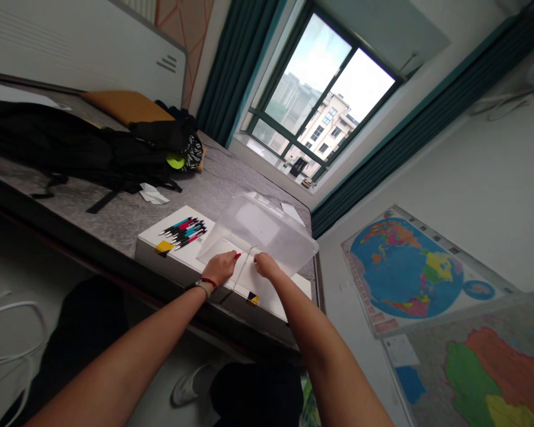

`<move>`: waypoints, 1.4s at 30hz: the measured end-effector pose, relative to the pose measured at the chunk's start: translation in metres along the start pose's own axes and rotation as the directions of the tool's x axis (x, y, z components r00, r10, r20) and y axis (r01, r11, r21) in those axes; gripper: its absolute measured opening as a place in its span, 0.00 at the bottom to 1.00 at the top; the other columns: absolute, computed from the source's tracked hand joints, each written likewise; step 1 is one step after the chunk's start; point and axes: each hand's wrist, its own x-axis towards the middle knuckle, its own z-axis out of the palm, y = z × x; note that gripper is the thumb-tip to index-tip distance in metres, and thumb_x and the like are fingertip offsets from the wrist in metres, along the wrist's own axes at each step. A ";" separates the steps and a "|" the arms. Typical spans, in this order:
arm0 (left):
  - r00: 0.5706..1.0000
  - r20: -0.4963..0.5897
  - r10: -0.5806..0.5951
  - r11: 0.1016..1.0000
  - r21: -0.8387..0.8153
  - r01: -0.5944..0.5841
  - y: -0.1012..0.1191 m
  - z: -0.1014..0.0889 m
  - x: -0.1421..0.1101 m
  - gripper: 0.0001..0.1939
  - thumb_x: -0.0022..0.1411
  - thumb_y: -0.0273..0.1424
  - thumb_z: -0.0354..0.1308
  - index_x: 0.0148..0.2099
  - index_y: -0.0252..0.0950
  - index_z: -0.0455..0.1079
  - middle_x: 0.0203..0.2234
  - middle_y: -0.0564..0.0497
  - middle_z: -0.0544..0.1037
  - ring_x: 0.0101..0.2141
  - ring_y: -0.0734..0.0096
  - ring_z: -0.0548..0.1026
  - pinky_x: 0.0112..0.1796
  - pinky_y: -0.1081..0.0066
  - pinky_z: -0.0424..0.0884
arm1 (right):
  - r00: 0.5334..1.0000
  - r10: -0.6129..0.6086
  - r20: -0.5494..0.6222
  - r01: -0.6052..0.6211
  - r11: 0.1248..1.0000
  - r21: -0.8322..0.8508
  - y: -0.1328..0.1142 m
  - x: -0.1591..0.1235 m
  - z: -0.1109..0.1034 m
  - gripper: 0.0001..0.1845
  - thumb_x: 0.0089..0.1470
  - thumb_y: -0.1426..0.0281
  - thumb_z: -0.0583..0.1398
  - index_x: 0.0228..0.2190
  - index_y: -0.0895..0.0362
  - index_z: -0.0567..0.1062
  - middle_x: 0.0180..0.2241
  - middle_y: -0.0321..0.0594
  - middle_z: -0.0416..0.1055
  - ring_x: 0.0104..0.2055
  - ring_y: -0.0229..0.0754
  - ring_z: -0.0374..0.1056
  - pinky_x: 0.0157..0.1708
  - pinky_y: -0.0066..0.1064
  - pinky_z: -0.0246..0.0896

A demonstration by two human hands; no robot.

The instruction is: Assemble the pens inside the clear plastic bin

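Observation:
My left hand [221,268] is closed around a small red pen piece [237,256], whose end pokes out past the fingers. Close by on the right, my right hand [266,265] is pinched shut; what sits in its fingertips is too small to make out. Both hands hover over a long white box [187,214] along the table's front edge. Several pens [184,232] with black, red and blue barrels lie in a group at the box's left end. Just beyond my hands, a translucent plastic bin [289,240] stands tilted, partly over the box.
A black bag [93,148] fills the table's left side, with a crumpled white paper [153,194] in front of it. The grey table [196,188] ends at a wall bearing a world map [400,267]. Behind is a window [320,89].

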 end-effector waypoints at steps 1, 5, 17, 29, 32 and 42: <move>1.000 0.001 0.001 1.000 -0.003 -0.001 0.000 0.000 0.000 0.15 0.70 0.35 0.38 0.39 0.37 0.66 0.30 0.46 0.77 0.32 0.65 0.75 0.32 0.69 0.62 | 0.997 0.046 -0.056 -0.040 0.994 0.097 0.000 0.000 -0.002 0.15 0.50 0.79 0.57 0.39 0.61 0.79 0.42 0.49 0.74 0.46 0.45 0.68 0.48 0.30 0.58; 1.000 0.006 0.003 1.000 -0.022 -0.003 0.001 -0.002 0.000 0.15 0.69 0.34 0.39 0.39 0.37 0.66 0.31 0.46 0.77 0.32 0.65 0.75 0.32 0.69 0.63 | 0.897 0.402 -0.184 -0.141 0.655 0.742 -0.006 0.000 -0.013 0.16 0.53 0.71 0.57 0.43 0.59 0.76 0.41 0.45 0.75 0.43 0.42 0.69 0.44 0.31 0.62; 1.000 0.013 -0.009 1.000 -0.005 0.009 0.003 -0.002 0.000 0.16 0.70 0.35 0.39 0.40 0.37 0.66 0.31 0.46 0.77 0.32 0.65 0.75 0.33 0.69 0.63 | 0.922 0.387 -0.022 0.028 -0.010 1.000 -0.024 -0.017 -0.018 0.19 0.43 0.62 0.65 0.39 0.57 0.77 0.41 0.44 0.74 0.40 0.40 0.68 0.39 0.31 0.64; 1.000 0.024 -0.015 1.000 -0.018 0.015 0.003 -0.003 -0.001 0.15 0.69 0.34 0.39 0.40 0.37 0.67 0.32 0.45 0.77 0.33 0.65 0.75 0.34 0.69 0.64 | 0.928 0.373 0.000 0.009 -0.023 1.000 -0.025 -0.023 -0.029 0.20 0.41 0.61 0.66 0.38 0.57 0.77 0.41 0.45 0.74 0.39 0.40 0.68 0.38 0.31 0.63; 1.000 0.024 -0.012 1.000 -0.018 0.012 0.003 -0.005 0.000 0.16 0.69 0.35 0.39 0.40 0.37 0.67 0.31 0.45 0.77 0.33 0.64 0.75 0.33 0.68 0.64 | 0.930 0.367 -0.004 0.016 -0.030 0.999 -0.025 -0.023 -0.029 0.21 0.41 0.60 0.67 0.38 0.57 0.77 0.41 0.45 0.74 0.39 0.40 0.68 0.38 0.31 0.63; 1.000 0.011 -0.005 1.000 -0.019 0.005 0.003 -0.005 -0.001 0.15 0.69 0.34 0.39 0.40 0.37 0.67 0.31 0.45 0.77 0.33 0.64 0.75 0.33 0.68 0.64 | 0.945 0.327 -0.020 -0.017 0.110 0.994 -0.024 -0.019 -0.034 0.20 0.40 0.60 0.67 0.36 0.58 0.78 0.38 0.44 0.74 0.36 0.39 0.68 0.37 0.31 0.62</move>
